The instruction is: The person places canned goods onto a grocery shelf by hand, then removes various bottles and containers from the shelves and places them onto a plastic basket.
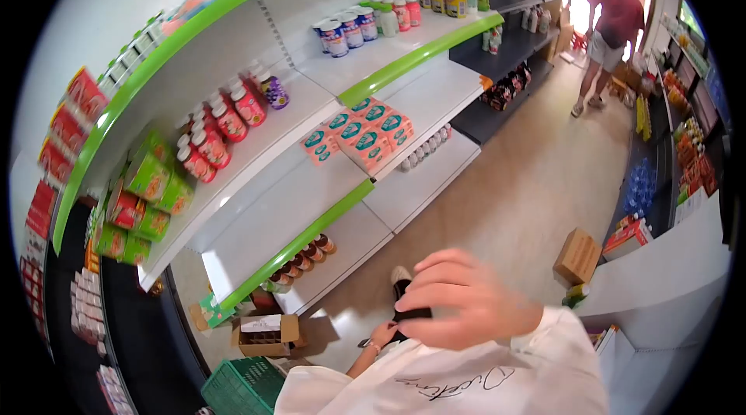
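My right hand (447, 298) is raised in front of my white shirt (536, 368), its fingers loosely bent and slightly apart. Nothing shows in its grasp, and motion blurs it a little. Lower and to the left, my left hand (381, 334) hangs beside the black trouser leg, with a bracelet on the wrist. Its fingers are small and partly lost against the dark cloth. Closest ahead is a white shelf unit, where pink tissue packs (361, 135) lie on the middle shelf. Red-capped pink bottles (210, 143) stand to their left.
Green and red boxes (144, 193) sit at the shelf's left end. Below are an opened carton (266, 335) and a green crate (245, 385). A cardboard box (577, 256) lies on the aisle floor (497, 209) at right. Another person (614, 22) walks near the doorway.
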A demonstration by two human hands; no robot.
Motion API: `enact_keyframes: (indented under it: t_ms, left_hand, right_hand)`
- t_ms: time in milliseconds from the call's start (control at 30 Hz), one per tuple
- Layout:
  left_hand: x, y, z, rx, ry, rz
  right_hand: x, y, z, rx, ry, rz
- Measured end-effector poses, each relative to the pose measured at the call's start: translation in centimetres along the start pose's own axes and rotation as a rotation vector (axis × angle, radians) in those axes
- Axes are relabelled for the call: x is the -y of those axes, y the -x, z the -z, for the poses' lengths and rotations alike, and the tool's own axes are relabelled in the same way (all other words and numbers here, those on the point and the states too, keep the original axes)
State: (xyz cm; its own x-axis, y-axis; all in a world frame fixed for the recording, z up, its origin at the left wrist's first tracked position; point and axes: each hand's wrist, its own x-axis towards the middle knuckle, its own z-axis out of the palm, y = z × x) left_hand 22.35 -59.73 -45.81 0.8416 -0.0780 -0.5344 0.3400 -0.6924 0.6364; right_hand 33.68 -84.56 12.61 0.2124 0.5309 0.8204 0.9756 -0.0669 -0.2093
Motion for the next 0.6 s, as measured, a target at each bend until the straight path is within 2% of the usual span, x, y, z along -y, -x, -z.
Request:
enact_keyframes:
  t_ms: [33,100,133,200,267,300,367,400,433,533,600]
  left_hand:
    - [-0.8,-1.6,0.5,0.029,0.033,-0.032]
    - [-2.9,-5.0,2.2,0.106,0.143,-0.066]
    - [-4.4,-7.0,3.5,0.142,0.217,-0.067]
    - [-7.7,-10.1,6.9,0.080,0.132,-0.148]
    - [-10.9,-14.1,10.4,0.062,0.117,-0.241]
    - [-14.9,-14.2,14.1,0.109,0.077,-0.200]
    - [-16.6,-18.3,16.9,0.117,0.089,-0.319]
    - [-17.3,-20.3,18.3,0.058,0.280,-0.370]
    - [-21.1,-19.9,21.9,0.113,0.228,-0.365]
    - [-26.5,-21.2,27.3,0.057,0.089,-0.501]
    - [-31.8,-18.4,33.8,0.199,-0.039,-0.588]
  right_hand:
    - [-0.8,-2.0,1.2,-0.150,0.097,0.063]
    - [-2.3,-5.3,3.0,-0.307,0.300,0.140]
    - [-2.7,-6.5,3.5,-0.300,0.385,0.077]
    - [-3.9,-8.8,4.2,-0.273,0.508,-0.019]
    - [-6.3,-10.3,3.9,-0.255,0.525,-0.041]
    - [-7.3,-10.9,3.7,-0.247,0.531,-0.051]
    - [-9.7,-12.3,3.2,-0.243,0.538,-0.054]
    - [-10.7,-12.8,3.0,-0.242,0.533,-0.050]
    - [-11.8,-13.4,2.7,-0.246,0.530,-0.038]
    - [-14.9,-14.7,1.7,-0.236,0.511,-0.011]
    - [-16.8,-15.7,1.2,-0.236,0.475,0.015]
